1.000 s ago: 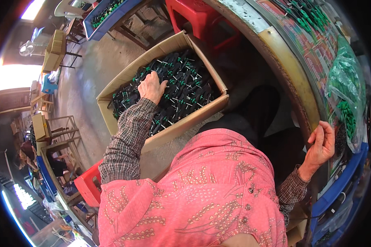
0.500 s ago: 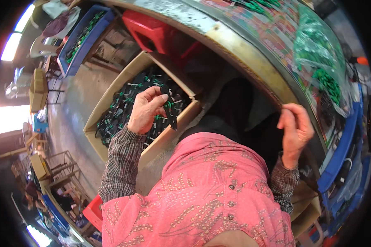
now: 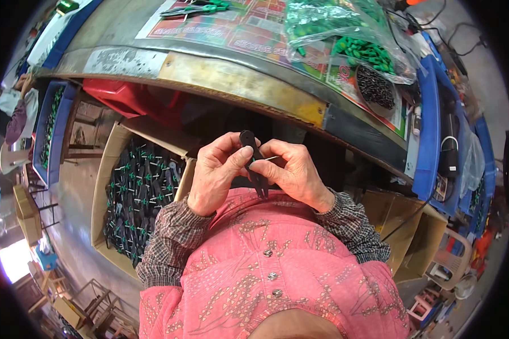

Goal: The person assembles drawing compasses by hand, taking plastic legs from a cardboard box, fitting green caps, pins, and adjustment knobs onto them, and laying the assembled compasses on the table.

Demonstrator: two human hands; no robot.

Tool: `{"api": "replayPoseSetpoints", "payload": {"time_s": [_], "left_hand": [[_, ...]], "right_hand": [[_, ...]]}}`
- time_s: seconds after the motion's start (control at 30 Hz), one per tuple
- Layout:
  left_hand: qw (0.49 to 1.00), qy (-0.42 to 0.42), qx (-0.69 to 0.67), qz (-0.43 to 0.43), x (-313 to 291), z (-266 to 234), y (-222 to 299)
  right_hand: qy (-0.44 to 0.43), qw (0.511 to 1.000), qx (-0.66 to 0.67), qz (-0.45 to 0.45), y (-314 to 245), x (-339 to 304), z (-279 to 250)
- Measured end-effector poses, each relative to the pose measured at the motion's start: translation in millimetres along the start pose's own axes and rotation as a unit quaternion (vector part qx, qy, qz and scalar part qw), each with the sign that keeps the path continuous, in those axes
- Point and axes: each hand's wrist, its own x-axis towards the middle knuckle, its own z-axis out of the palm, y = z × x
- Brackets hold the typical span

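Note:
In front of my waist, my left hand grips a long black plastic piece with a rounded upper end and a forked lower end. My right hand meets it from the other side, thumb and fingers pinched at the piece's middle. A thin light-coloured pin shows by the right fingertips; whether it is loose or fixed in the piece I cannot tell. Lower left stands an open cardboard box, filled with many similar black pieces bearing green bits and pale pins.
A workbench crosses ahead, carrying a clear bag of green parts, a bowl of small dark pieces and green-handled tools. Blue bins stand right. A red stool is under the bench; another cardboard box is lower right.
My view has turned toward the bench. My left hand has brought the black piece from above the box to my front, and my right hand has come in from the bench edge to grip it.

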Motion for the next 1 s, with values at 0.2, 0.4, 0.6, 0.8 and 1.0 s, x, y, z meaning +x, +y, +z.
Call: {"api": "replayPoseSetpoints", "payload": {"time_s": [0.2, 0.4, 0.6, 0.8, 1.0], "left_hand": [[0.999, -0.003, 0.039, 0.032, 5.2, 12.7, -4.1], [0.997, -0.021, 0.065, 0.029, 6.8, 13.1, -4.5], [0.995, -0.010, 0.084, 0.047, 6.6, 18.2, -6.5], [0.972, 0.024, 0.173, 0.154, 11.1, 24.8, -14.2], [0.972, 0.029, 0.172, 0.156, 12.6, 20.0, -31.3]], "right_hand": [[0.023, 0.999, 0.025, 0.011, -1.8, -7.8, -5.5], [0.015, 0.999, 0.039, 0.017, -1.0, -10.9, -11.2], [0.047, 0.996, 0.019, -0.070, 3.4, -11.2, -7.4], [0.038, 0.995, 0.091, 0.027, 3.9, -10.2, -9.4], [0.039, 0.998, -0.041, -0.013, 3.4, -9.2, -14.3]]}}
